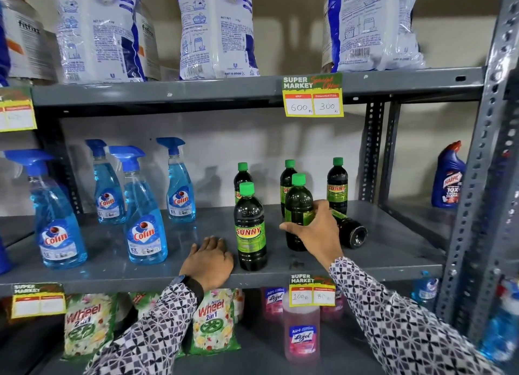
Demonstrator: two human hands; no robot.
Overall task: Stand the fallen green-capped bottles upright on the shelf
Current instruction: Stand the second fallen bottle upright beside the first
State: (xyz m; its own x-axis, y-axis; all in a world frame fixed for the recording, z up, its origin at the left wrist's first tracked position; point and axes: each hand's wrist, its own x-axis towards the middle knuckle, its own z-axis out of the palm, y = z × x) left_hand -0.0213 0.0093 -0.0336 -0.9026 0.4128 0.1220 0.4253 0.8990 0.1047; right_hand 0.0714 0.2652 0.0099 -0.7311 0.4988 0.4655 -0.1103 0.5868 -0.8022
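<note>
Several dark green-capped Sunny bottles stand on the grey middle shelf. My right hand is wrapped around one upright bottle near the middle. Just behind that hand, one bottle lies on its side, its base pointing toward me and its cap end hidden. Another upright bottle stands at the front, left of the held one. Three more stand at the back. My left hand rests flat on the shelf edge, beside the front bottle, holding nothing.
Blue Colin spray bottles fill the left of the same shelf. A blue Harpic bottle stands beyond the right upright post. Detergent bags sit on the shelf above; Wheel packs and pink Lizol bottles are below.
</note>
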